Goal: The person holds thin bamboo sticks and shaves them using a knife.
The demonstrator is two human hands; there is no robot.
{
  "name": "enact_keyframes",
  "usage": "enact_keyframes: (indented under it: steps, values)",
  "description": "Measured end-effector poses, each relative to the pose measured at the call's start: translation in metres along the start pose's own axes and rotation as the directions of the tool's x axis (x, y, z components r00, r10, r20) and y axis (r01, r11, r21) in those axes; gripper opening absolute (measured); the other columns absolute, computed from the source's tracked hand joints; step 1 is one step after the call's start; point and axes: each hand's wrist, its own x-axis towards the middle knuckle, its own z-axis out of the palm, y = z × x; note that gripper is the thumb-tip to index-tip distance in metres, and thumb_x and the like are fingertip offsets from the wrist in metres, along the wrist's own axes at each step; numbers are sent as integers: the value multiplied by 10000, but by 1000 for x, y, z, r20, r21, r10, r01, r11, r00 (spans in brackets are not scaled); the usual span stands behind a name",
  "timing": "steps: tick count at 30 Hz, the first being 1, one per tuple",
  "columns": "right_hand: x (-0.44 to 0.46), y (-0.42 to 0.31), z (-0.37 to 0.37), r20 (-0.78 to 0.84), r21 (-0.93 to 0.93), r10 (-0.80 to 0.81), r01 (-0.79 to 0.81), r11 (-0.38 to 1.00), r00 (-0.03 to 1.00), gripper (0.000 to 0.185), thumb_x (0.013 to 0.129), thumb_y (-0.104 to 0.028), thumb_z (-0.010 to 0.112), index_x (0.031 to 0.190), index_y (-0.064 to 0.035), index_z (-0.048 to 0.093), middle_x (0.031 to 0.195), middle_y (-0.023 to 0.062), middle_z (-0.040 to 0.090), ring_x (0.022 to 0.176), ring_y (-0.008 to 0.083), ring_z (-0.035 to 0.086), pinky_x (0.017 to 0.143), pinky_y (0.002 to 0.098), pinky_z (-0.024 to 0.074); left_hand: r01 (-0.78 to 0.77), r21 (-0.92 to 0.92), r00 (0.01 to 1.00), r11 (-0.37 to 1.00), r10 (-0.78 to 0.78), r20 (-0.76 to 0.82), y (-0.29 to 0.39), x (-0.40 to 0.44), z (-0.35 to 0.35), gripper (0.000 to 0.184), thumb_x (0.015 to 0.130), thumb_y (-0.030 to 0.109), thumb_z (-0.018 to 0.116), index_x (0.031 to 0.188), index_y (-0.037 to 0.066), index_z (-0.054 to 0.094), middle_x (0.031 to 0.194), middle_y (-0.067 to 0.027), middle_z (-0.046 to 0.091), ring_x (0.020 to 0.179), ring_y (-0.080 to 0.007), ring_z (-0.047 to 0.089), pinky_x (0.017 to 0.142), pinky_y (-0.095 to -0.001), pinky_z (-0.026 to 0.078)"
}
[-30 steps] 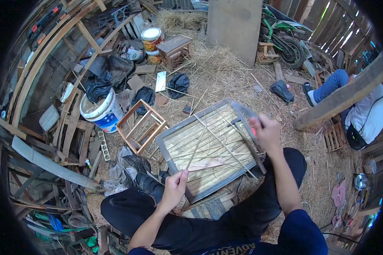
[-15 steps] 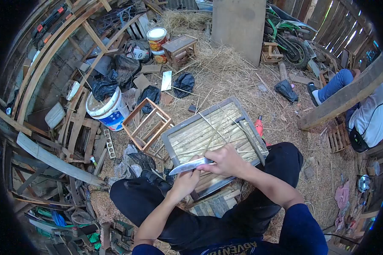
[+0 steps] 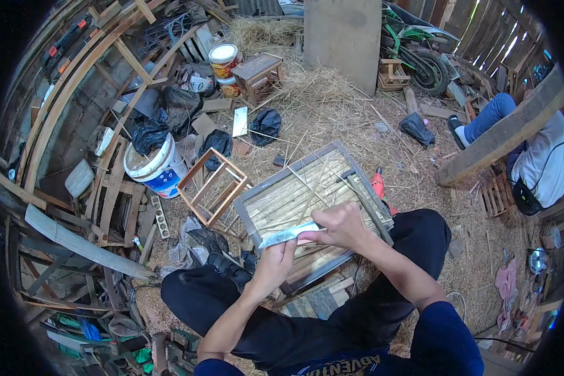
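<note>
My right hand (image 3: 343, 227) is closed on the handle of a knife, whose broad pale blade (image 3: 288, 234) points left, across the top of my left hand. Pinched fingers of my left hand (image 3: 274, 260) hold a thin strip (image 3: 308, 203), which rises past the blade over the framed panel; its lower end is hidden. The panel of slats in a grey frame (image 3: 250, 220) lies in front of my legs. Several loose thin sticks rest across it, and a dark bar (image 3: 368, 203) lies along its right side.
A small wooden frame (image 3: 198, 212) and a white bucket (image 3: 163, 175) stand left of the panel. A red tool (image 3: 378, 183) lies beyond its right edge. At the right, a person (image 3: 543, 164) sits behind a slanted wooden post (image 3: 501, 135). Straw covers the floor.
My right hand has come down and left from beyond the panel's right side, bringing the knife to my left hand. Since half a second ago, the blade has shifted slightly up and right.
</note>
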Motion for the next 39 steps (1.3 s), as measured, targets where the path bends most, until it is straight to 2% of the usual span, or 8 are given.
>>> enact_keyframes:
  steps: [3,5,8,17,20,26,32,39]
  values:
    - [-5,30,-5,-122,-52,192,-199,979,974,545,830,-568,690,632,-96,503,466,57,471,403,236,518,414,355,372,219,-50,974,974,-215,73,2,-7,-11,310,1050,225,478,902,-33,566,633,-160,517,562,-236,464,577,-386,426]
    - [1,58,-25,-200,133,609,-595,793,768,531,903,-528,640,623,-94,516,459,70,497,394,264,532,418,380,411,109,-20,988,994,-106,108,-3,-19,-11,340,1056,239,476,847,-26,519,579,-124,430,539,-179,368,523,-374,373]
    - [-5,89,-58,-270,-88,517,-556,827,812,494,937,-491,611,665,-83,554,483,103,523,419,284,558,445,405,428,86,-90,993,992,-79,84,-13,-22,-7,378,1064,255,460,811,-24,489,562,-93,350,554,-110,321,499,-350,336]
    - [-14,26,-26,-74,68,297,-292,954,952,459,900,-485,662,699,-82,568,494,97,538,430,260,580,426,385,422,200,-139,979,970,-193,63,-22,-19,-7,388,1061,266,466,800,-21,481,562,-69,325,572,-99,304,498,-344,309]
    - [-10,14,-17,-18,90,219,-217,972,975,477,887,-501,671,669,-94,551,490,86,542,406,259,568,420,384,421,167,-84,985,982,-163,56,-10,-12,-8,401,1065,300,458,783,17,486,594,30,375,572,-58,352,503,-290,319]
    - [-2,-5,-1,91,135,138,-150,979,986,458,852,-478,704,675,-87,542,506,88,554,440,274,579,431,385,421,117,4,993,993,-117,-4,2,-5,-2,284,1028,222,524,904,-29,571,570,-160,481,506,-222,440,528,-381,383]
    - [3,-21,7,157,209,103,-135,969,982,537,909,-545,605,659,-72,561,509,151,579,465,337,606,467,425,469,-11,36,999,999,12,-37,-8,0,0,154,985,112,532,1003,-33,579,791,-211,614,753,-399,613,684,-420,468]
    - [5,-15,4,159,172,63,-90,981,985,569,878,-596,614,645,-81,555,480,126,553,442,323,596,436,419,450,-34,56,998,998,31,50,-3,1,-2,121,980,73,507,1041,-21,553,811,-215,590,782,-400,591,706,-445,455]
